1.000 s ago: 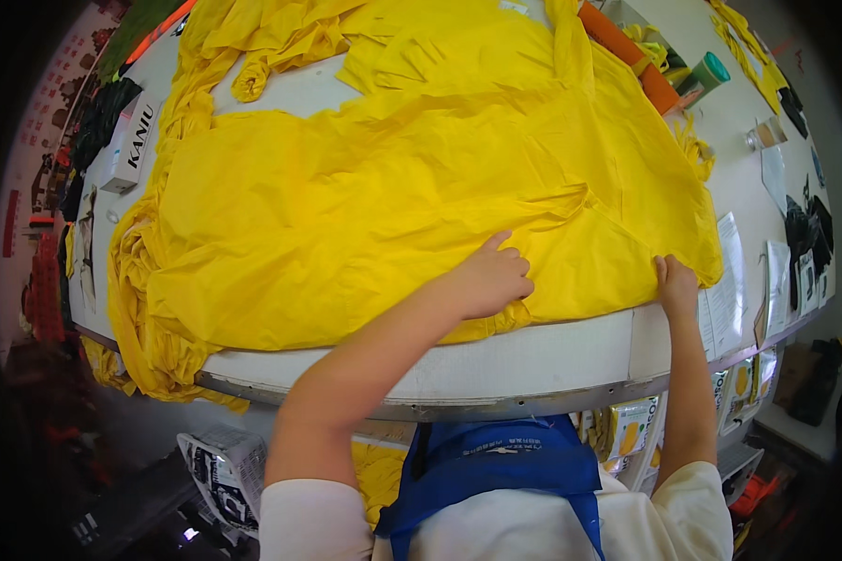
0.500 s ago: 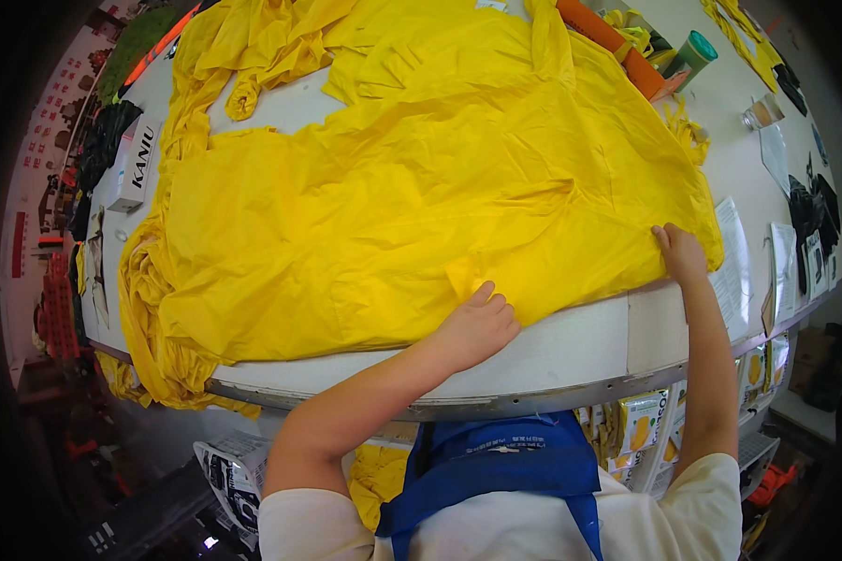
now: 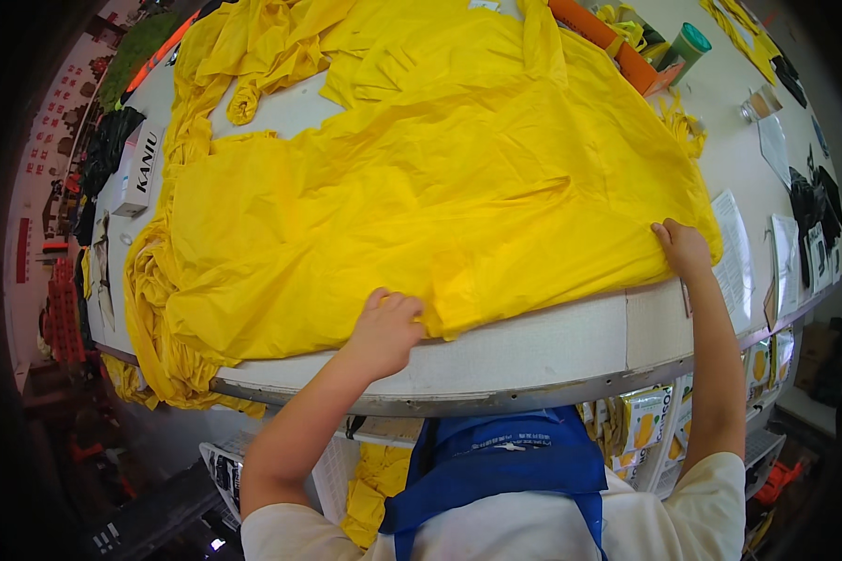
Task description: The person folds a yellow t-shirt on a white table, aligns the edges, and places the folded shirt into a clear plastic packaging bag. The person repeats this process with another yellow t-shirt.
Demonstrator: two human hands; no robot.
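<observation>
A large yellow raincoat [image 3: 496, 178] of thin, creased fabric lies spread over the white table. At its right end my right hand [image 3: 686, 250] pinches the fabric between thumb and fingers. My left hand [image 3: 389, 329] is at the near edge of the raincoat, fingers bent but loosely apart, over the cloth with no fabric visibly gripped. Just right of it a small flap [image 3: 456, 288] lies on the raincoat and reaches its near edge. Part of the left fingertips is hidden by the hand itself.
Bunched yellow fabric [image 3: 164, 346] hangs over the table's left front edge. A white box [image 3: 138, 173] stands at left. An orange box [image 3: 634, 67], a green-topped cylinder [image 3: 686, 51], a glass jar [image 3: 760, 105] and paper sheets [image 3: 734, 248] lie at right. Packaged goods [image 3: 644, 416] fill a shelf below.
My left hand has let go of the small flap and moved left along the raincoat's near edge. The flap now lies flatter. My right hand keeps its hold at the right end.
</observation>
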